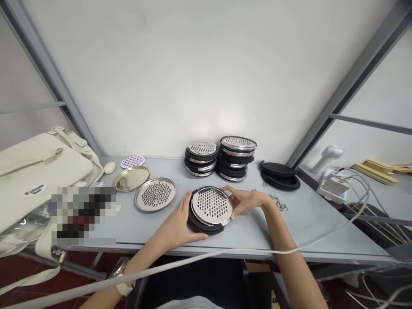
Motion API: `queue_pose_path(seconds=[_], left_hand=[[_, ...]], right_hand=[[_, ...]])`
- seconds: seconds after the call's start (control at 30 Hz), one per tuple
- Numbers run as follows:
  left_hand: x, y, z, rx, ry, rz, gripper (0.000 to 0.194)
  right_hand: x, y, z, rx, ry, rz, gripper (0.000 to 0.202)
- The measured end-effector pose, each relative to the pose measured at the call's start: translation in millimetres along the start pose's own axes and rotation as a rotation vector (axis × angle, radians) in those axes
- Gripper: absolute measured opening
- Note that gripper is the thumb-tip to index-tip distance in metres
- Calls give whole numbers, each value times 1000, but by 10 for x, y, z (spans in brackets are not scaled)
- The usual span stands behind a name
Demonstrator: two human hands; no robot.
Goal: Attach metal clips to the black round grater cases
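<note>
A round metal grater (212, 205) with a black rim rests near the front edge of the table, with another black ring layer under it. My left hand (175, 225) curves around its left and front side, the thumb along the black rim. From the right, my right hand (246, 201) grips the silver edge with fingers and thumb. Left of my left hand lies a loose grater disc (155, 194), and behind that a gold-coloured round plate (131, 178). Several small metal rings or clips (279, 204) lie beside my right wrist, partly hidden by it.
Two stacks of round graters, a left stack (202, 158) and a right stack (237, 159), stand by the wall. Black round holders (280, 176) lie at right. A cream bag (41, 167) covers the left end. A white cable (180, 261) crosses in front, over my forearms.
</note>
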State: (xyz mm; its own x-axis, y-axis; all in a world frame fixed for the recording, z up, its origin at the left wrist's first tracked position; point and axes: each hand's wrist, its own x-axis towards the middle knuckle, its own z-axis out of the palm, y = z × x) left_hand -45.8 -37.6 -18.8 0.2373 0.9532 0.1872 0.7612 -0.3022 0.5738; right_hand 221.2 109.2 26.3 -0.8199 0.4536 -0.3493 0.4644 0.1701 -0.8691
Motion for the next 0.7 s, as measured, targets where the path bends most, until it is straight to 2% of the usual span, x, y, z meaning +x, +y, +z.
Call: queue_pose_path(seconds=[0.2,0.33,0.57,0.7], left_hand=[[5,-7,21,17,15,-1,122],[5,-16,21,26,9,-10,123],[4,-32,28,7,11,-13,122],[4,-21,22,-4,20,3,118]], right_hand=[[80,-100,130,-68,-9,25,88],[85,-147,188,-103,4,38,89],[42,-127,144,-110,-43,-18,81],[57,-108,124,-112,-57,-3,87]])
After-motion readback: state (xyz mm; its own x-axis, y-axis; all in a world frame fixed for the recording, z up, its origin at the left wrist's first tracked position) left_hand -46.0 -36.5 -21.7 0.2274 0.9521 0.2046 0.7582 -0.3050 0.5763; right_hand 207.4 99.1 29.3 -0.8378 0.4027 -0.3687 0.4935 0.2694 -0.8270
